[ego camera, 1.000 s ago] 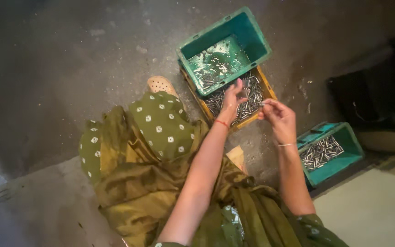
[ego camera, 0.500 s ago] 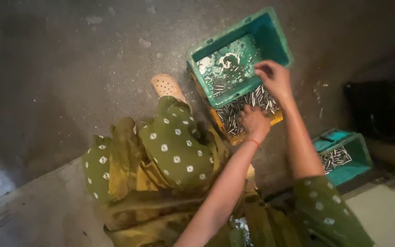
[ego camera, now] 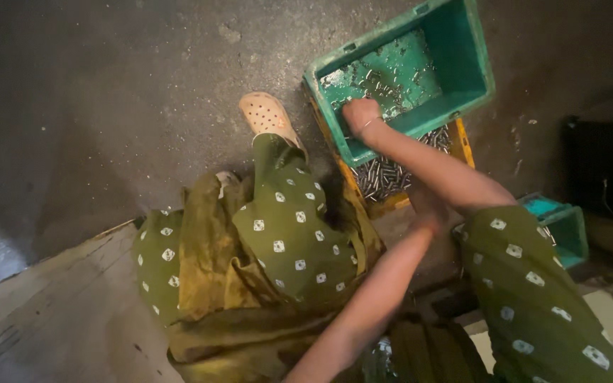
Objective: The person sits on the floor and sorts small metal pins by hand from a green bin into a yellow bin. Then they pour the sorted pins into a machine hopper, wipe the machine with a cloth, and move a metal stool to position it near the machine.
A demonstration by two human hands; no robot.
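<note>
My right hand (ego camera: 360, 117) reaches across into a large green plastic crate (ego camera: 466, 50) and sits near its left corner with the fingers curled closed; I cannot see anything in it. Small metal pieces (ego camera: 384, 78) lie scattered on the crate floor. The crate rests on a yellow tray (ego camera: 462, 138) filled with short metal pins (ego camera: 381, 177). My left hand (ego camera: 426, 207) is by the near edge of that tray, mostly hidden under my right forearm.
A smaller green crate (ego camera: 569, 227) with pins stands at the right. A dark box (ego camera: 604, 170) sits behind it. My knee in green dotted cloth (ego camera: 285, 234) and a beige sandal (ego camera: 267, 117) are left of the tray, on a rough concrete floor (ego camera: 108, 106).
My right hand moved from the yellow tray up into the large green crate and further left, its fingers closing. My left hand drew back to the tray's near edge. The view shifted closer.
</note>
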